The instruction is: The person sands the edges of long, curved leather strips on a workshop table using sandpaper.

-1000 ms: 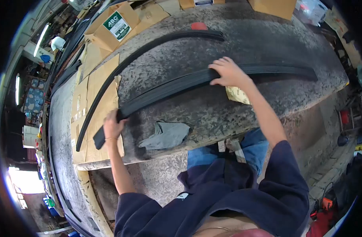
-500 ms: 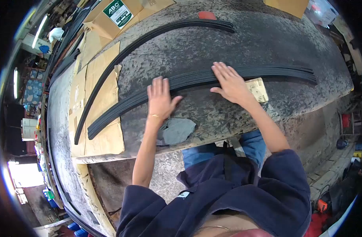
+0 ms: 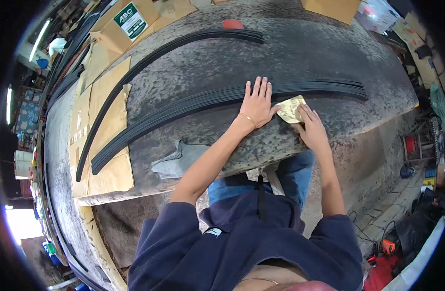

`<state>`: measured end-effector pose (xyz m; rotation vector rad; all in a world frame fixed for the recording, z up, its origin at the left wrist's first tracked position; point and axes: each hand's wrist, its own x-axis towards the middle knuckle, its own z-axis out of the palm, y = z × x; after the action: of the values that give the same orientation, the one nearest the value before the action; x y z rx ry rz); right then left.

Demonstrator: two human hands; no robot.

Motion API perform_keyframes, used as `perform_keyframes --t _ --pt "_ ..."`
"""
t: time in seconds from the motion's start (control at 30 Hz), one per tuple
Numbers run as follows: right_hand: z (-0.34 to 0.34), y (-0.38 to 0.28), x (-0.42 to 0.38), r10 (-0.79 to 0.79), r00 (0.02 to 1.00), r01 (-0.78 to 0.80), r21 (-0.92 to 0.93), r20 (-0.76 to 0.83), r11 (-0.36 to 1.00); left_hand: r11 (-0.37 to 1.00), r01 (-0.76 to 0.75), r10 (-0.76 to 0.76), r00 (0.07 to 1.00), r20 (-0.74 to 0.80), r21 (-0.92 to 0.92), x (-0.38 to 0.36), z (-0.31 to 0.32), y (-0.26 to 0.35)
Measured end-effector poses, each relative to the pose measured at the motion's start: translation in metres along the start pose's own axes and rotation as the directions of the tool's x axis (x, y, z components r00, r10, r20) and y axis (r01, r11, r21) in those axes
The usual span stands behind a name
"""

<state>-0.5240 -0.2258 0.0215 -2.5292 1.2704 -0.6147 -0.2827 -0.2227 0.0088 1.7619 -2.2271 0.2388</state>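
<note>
My left hand (image 3: 258, 104) lies flat, fingers stretched, across a bundle of long black rubber-like strips (image 3: 183, 105) that curves over the table. Its thumb points toward a yellowish piece of sandpaper (image 3: 290, 110) with dark print on its back. My right hand (image 3: 310, 127) has the sandpaper by its right edge, fingers on top and thumb below. Behind, a second, thinner bundle of black strips (image 3: 149, 60) bends in a wider arc. A grey cloth (image 3: 178, 159) lies crumpled near the table's front edge, left of my left forearm.
Flattened cardboard (image 3: 108, 167) lies under the strips' left ends on the dark, worn table (image 3: 329, 58). An open carton with a green label (image 3: 130, 22) stands at the back left, another cardboard box (image 3: 331, 8) at the back right. A small red piece (image 3: 233, 24) lies by the far bundle.
My left hand has slid right along the near bundle. My right hand has left the strips and taken hold of the sandpaper, which is now turned. The whole view has shifted slightly.
</note>
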Motion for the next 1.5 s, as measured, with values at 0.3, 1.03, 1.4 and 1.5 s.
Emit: perform_keyframes --t 0.3,1.03,1.4,1.5 --pt "-0.08 -0.016 0.026 -0.025 0.947 -0.013 -0.117 -0.319 0.993 0.992 0.114 -0.109 0.99 0.094 -0.048 -0.018 -0.039 -0.036" --pt "-0.048 0.193 0.088 0.301 0.871 -0.345 -0.047 -0.388 0.938 0.919 0.37 -0.364 0.929 -0.072 0.136 -0.06 -0.029 -0.071" --pt "-0.008 0.025 0.08 0.032 0.995 -0.024 0.093 -0.09 0.995 0.944 0.291 -0.284 0.957 -0.067 0.157 -0.062 -0.026 -0.078" --pt "-0.071 0.154 0.07 0.393 0.875 -0.386 0.085 -0.281 0.919 0.933 0.326 -0.321 0.945 -0.058 0.154 -0.061 -0.026 -0.075"
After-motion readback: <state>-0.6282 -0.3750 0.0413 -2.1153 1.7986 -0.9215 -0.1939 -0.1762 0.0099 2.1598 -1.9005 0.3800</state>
